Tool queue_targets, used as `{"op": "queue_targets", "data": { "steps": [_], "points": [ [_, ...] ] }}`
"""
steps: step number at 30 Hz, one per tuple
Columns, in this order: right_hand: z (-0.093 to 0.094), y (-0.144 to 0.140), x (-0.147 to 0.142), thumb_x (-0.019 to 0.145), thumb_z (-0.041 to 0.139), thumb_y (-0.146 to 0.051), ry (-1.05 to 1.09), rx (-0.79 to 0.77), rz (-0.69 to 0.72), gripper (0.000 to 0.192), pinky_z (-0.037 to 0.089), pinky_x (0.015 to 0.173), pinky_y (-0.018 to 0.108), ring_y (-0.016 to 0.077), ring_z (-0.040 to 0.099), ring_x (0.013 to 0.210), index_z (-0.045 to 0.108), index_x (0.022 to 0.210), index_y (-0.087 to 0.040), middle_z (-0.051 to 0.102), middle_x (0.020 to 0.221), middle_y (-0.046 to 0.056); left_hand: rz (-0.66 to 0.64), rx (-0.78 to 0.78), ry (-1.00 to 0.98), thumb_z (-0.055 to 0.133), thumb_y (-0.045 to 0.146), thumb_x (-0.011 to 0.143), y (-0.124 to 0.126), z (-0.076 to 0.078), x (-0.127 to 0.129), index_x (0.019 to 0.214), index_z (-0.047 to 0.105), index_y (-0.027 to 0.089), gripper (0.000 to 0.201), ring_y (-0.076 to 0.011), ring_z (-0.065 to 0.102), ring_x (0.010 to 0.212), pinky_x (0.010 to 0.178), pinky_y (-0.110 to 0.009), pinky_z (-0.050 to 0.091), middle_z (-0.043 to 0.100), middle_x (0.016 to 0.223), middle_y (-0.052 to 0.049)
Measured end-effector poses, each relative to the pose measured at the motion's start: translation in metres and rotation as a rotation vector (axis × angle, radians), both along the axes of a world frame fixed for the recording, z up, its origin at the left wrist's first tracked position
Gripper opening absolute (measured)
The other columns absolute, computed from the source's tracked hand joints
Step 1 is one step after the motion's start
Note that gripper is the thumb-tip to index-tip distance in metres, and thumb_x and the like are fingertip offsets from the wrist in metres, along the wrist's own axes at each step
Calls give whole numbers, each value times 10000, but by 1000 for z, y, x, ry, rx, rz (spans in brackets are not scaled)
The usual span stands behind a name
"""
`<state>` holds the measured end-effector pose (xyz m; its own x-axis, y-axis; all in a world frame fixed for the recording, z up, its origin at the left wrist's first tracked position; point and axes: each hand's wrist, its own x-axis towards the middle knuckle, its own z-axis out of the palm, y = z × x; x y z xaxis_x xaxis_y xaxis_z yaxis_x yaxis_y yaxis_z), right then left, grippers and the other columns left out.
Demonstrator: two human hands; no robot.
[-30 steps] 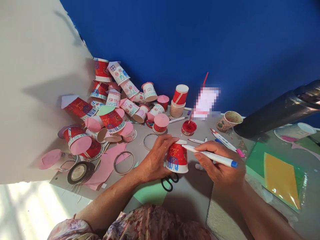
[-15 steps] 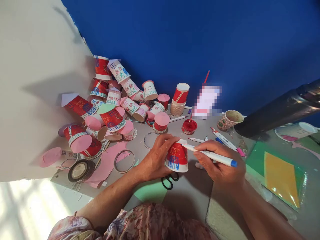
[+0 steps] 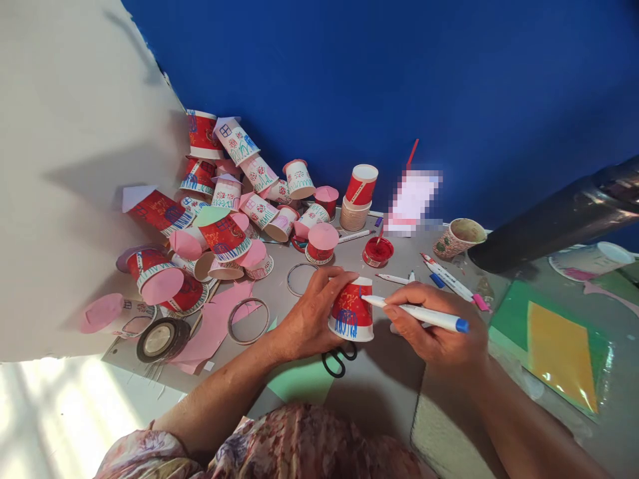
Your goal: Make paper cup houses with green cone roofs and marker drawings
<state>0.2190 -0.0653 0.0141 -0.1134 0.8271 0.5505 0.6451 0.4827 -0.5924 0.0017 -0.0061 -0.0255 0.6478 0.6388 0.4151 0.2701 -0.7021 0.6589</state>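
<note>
My left hand grips an upturned red paper cup with blue lines drawn along its white rim. My right hand holds a white marker with a blue end cap; its tip touches the cup's right side. Black scissors lie on the table just below the cup. A green paper sheet lies beside them.
A heap of decorated cups fills the back left corner against the blue wall. Tape rolls, cut rings, pink paper, a red paint lid, loose markers, a stack of cups and a black tube surround the hands.
The marker tip has shifted slightly left onto the cup's side. The cup stays in my left hand, barely tilted.
</note>
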Motion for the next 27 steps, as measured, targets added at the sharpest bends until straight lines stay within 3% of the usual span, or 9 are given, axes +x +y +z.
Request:
{"op": "queue_targets", "data": {
  "steps": [11,27],
  "points": [
    [2,-2,0,943,635,-284,34,33,-68,110,549,572,288,160,672,561,711,871,-250,756,736,5,-25,-28,-3,837,279,765,1,0,-1,1485,371,258,857,-329,519,1331,1123,-501,472,479,1365,-157],
    [6,-1,3,930,655,-246,26,79,-94,96,543,565,305,182,693,584,706,851,-269,750,728,-3,-52,-24,-50,853,244,745,3,-2,-3,1497,365,263,897,-334,502,1359,1143,-520,455,484,1403,-159]
  ]
}}
